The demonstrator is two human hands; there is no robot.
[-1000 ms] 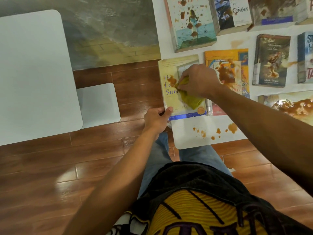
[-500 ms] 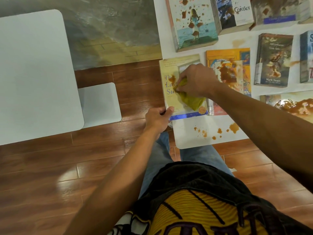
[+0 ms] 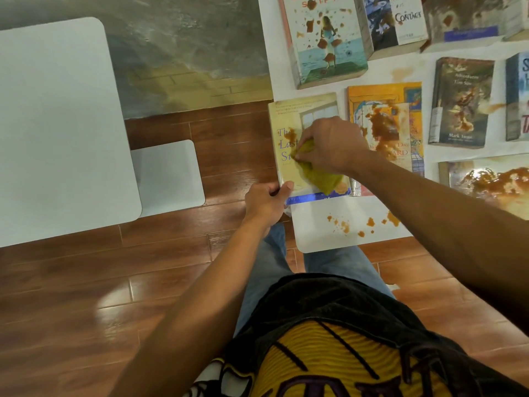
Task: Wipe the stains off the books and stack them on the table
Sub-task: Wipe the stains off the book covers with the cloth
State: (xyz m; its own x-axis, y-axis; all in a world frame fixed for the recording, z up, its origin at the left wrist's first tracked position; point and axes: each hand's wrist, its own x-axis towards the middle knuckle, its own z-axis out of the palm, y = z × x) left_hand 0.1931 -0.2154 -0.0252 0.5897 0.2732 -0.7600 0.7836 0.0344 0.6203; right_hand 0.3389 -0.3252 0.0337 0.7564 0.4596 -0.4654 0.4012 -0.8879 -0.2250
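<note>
The right hand (image 3: 333,146) is bunched around the yellow-green cloth (image 3: 317,174), pressing it down on the cream-covered book (image 3: 289,164) and working at the brown stain (image 3: 291,135) by the title. Compared with a second ago, the hand sits a touch higher on the cover and the cloth edge is closer to that blotch. The stain itself looks about the same size, so the scrub is nibbling at it, not clearing it yet!

The left hand (image 3: 267,202) pinches the book's near left corner, thumb on top, fingers curled under the edge. It hasn't budged over the last second: a steady anchor that keeps the cover from sliding. A small orange spot (image 3: 342,187) shows near the bottom right of the cover, beside the cloth's trailing end.

The book lies at the near left edge of the white worktop (image 3: 315,242), its corner overhanging slightly. Just beside it, the orange book (image 3: 385,121) carries a heavy smear. Beyond, the beach-cover book (image 3: 323,41) is speckled, and the dark book (image 3: 461,98) has its own splash. Drips dot the worktop in front.

My read: early days. One cover is under the cloth, several are dirty, nothing is stacked. A second white worktop (image 3: 54,124) stands to the left, well apart, a likely stacking spot.
</note>
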